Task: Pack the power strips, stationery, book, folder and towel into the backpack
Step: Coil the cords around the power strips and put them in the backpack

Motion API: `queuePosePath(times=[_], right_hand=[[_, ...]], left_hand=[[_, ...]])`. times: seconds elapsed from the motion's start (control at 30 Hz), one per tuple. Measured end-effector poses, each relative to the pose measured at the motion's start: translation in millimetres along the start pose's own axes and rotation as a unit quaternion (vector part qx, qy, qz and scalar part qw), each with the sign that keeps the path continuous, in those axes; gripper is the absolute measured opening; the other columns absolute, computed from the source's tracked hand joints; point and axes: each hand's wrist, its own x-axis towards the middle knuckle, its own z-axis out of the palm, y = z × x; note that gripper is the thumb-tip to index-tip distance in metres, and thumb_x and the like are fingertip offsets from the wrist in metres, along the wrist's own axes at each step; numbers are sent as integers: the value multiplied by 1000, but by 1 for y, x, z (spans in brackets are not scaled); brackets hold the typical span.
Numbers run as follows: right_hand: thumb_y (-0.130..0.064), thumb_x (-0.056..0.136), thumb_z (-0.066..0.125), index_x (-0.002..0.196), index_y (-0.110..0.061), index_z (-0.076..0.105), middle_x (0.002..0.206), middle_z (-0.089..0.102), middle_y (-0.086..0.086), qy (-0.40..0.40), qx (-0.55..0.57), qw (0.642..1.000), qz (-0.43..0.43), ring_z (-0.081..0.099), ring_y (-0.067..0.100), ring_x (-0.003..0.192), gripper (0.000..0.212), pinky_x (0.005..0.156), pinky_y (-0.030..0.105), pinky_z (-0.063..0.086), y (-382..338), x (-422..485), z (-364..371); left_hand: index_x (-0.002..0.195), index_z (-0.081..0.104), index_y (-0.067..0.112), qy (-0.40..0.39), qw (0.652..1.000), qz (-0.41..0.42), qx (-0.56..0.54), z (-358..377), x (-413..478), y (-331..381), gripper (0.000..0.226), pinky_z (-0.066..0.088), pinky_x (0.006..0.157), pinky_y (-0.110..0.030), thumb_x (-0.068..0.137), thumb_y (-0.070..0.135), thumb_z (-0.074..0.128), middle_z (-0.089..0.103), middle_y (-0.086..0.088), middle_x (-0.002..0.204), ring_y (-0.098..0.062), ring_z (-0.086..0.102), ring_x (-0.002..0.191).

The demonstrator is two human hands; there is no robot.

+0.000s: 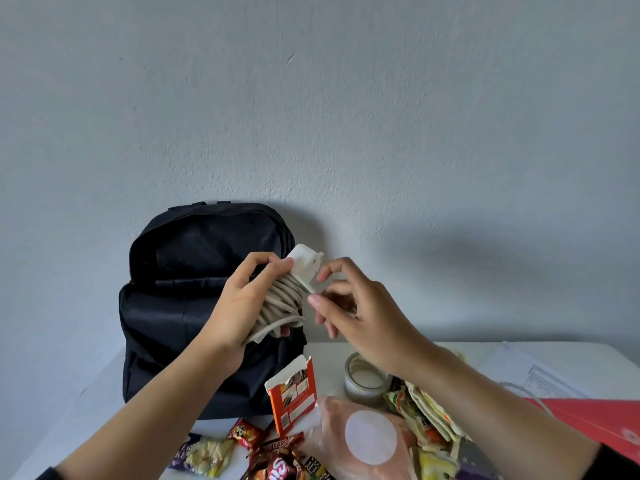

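The left grip (pixel 239 306) grasps 1 white power strip (pixel 304 268), fingers clenched round its wound cord (pixel 277 306). The strip is held above the desk (pixel 329 351), at the 3 o'clock edge of the open black backpack (pixel 173 323). Its long axis runs from 7 o'clock to 1 o'clock, upper end raised. The right grip (pixel 353 306) pinches that upper end between thumb and index finger.

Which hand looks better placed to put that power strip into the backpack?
Left, probably. The left hand grips the power strip round its wound cord, right in front of the open backpack; the right hand is only at its end.
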Motion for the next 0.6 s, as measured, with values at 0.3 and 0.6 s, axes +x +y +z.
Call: queuePosePath(times=[0.3,0.6], right_hand=[[-58,88,58,56,-20,44,55,30,0,-84,95,973,193,28,15,49,52,57,29,34,27,-1,-19],[-13,91,70,51,-26,56,57,12,-4,-101,351,895,256,11,13,48,44,50,23,25,35,2,-39]], left_hand=[[89,65,-4,-172,975,-36,-132,-24,-9,20,54,47,50,-29,89,49,61,55,-23,73,-31,54,51],[95,52,4,-209,978,-8,-2,-31,-10,13,65,43,39,-22,64,51,84,56,-21,64,-25,59,44]])
